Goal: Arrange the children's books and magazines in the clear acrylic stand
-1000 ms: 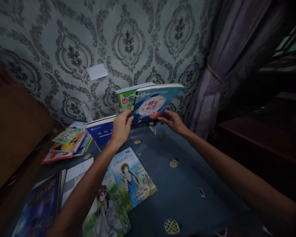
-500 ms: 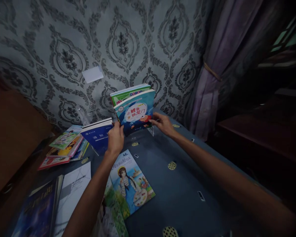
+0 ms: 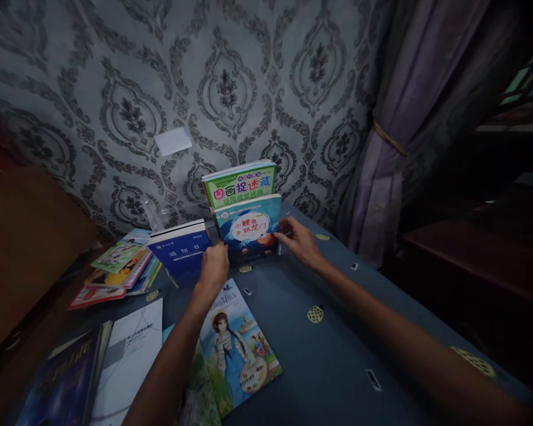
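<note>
Paperback [image 3: 250, 229], thin, smooth, rectangular, edges in the pinch of left hand [image 3: 214, 264] and right hand [image 3: 299, 240]

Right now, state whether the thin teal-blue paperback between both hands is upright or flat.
Upright: the paperback shows its front cover, top edge uppermost, between left hand and right hand.

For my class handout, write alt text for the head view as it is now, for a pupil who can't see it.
A left hand and a right hand hold a teal picture book upright by its sides, in front of a green-covered book. A navy book stands to its left; other books lie nearer the camera on the blue tabletop.
</note>
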`<state>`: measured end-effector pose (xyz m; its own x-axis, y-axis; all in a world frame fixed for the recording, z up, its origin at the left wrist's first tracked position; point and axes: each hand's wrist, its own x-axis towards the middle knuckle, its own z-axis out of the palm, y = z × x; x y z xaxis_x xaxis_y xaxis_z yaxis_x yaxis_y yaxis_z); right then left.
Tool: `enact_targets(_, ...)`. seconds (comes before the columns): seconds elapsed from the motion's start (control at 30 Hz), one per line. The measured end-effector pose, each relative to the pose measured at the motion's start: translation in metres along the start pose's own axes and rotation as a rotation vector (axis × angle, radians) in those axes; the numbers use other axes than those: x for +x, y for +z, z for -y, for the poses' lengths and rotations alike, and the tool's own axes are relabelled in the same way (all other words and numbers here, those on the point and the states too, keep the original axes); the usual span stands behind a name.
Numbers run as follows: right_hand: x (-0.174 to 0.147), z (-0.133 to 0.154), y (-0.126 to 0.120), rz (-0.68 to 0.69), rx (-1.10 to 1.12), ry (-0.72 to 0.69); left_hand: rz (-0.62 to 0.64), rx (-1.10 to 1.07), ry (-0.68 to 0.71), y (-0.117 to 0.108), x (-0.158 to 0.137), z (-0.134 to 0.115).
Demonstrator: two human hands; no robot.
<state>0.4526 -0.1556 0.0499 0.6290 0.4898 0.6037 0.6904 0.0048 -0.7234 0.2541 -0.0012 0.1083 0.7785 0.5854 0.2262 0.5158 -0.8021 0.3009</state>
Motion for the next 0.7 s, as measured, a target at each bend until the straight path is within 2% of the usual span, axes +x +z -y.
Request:
enact_targets(0.23, -0.004, -0.004, 0.011, -0.06, -0.045, -0.004, 0.006, -0.054, 0.008, 0.006, -0.001, 0.005)
enact_targets(0.43, -0.009, -0.007, 0.015, -0.113, -0.034, 0.023, 0.025, -0.132, 0.114, 0.0, -0.016, 0.019)
enact_targets(0.6, -0.02, -0.008, 0.021, -0.091, 0.037, 0.057, 0.134, -0.287, 0.137, -0.012, -0.046, 0.065)
enact_targets(0.7, -0.026, -0.008, 0.022, -0.095, 0.074, 0.091, 0.16, -0.222, 0.099, -0.016, -0.07, 0.103)
